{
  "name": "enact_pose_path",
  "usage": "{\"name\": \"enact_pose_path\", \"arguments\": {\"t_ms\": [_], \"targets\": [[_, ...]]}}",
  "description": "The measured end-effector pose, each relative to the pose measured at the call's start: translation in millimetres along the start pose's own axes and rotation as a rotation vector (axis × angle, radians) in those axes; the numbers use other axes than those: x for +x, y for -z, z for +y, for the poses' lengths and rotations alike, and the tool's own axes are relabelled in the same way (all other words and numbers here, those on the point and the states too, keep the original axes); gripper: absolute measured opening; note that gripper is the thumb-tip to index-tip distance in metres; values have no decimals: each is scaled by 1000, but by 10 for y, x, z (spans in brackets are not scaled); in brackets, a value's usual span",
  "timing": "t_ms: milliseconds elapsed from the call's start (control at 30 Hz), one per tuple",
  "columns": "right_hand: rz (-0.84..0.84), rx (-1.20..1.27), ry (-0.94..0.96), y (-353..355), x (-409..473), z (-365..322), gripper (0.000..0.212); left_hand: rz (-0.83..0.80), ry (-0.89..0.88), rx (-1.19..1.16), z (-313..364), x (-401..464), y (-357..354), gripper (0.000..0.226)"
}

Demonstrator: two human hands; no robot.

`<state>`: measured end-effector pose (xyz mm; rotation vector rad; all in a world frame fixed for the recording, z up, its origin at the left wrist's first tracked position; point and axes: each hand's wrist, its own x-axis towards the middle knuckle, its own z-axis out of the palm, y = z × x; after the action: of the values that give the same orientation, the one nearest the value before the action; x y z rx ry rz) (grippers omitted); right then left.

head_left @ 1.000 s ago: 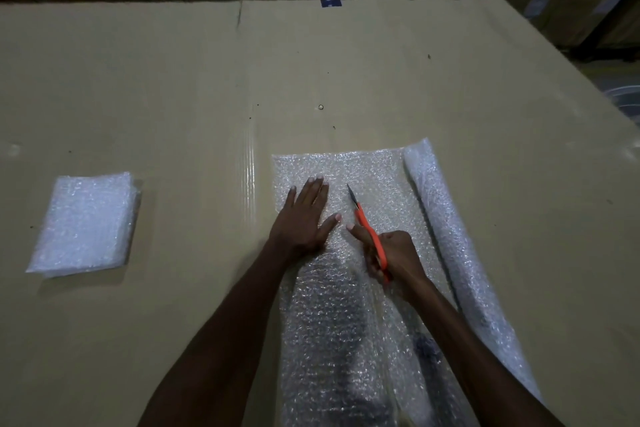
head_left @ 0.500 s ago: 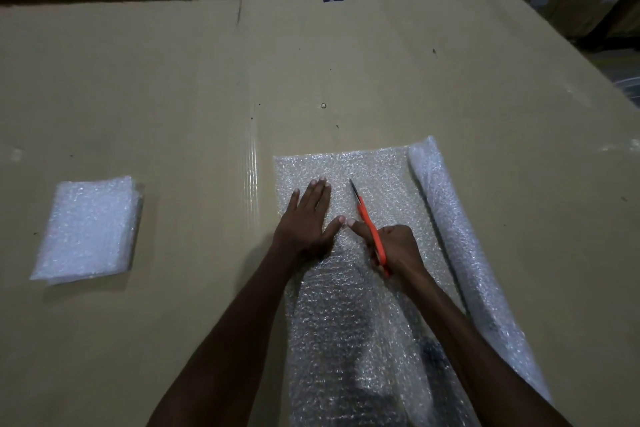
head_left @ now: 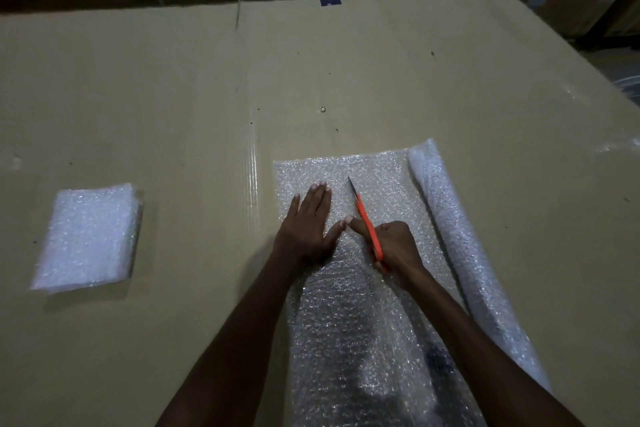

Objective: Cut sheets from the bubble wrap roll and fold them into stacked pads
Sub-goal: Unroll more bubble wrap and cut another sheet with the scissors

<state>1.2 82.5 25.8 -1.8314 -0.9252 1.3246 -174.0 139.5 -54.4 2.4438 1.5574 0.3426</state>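
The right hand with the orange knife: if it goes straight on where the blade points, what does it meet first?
Probably only more of the unrolled bubble wrap sheet, up to its far edge; beyond that, bare brown cardboard surface. The right hand grips the orange-handled knife.

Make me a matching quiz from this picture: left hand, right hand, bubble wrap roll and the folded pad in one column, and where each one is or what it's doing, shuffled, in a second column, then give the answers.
Things:
1. left hand
2. right hand
3. bubble wrap roll
4. folded pad

Places or states:
A. lies alone on the cardboard surface, far left
B. grips the orange cutter, blade pointing away
C. presses flat on the unrolled sheet
D. lies along the sheet's right edge

Pairs: 1-C, 2-B, 3-D, 4-A
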Motion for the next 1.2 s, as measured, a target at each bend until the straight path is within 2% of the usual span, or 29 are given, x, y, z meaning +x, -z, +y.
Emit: {"name": "enact_pose_path", "arguments": {"t_ms": [333,500,1200], "targets": [[29,9,-1,-48,88,6,58,53,-22,16,-22,-4,-31,77],[28,24,-5,-73,209,-50,60,28,-15,21,-43,10,-43,74],[34,-17,1,-134,439,-143,57,58,-17,14,-20,-1,-36,78]]}}
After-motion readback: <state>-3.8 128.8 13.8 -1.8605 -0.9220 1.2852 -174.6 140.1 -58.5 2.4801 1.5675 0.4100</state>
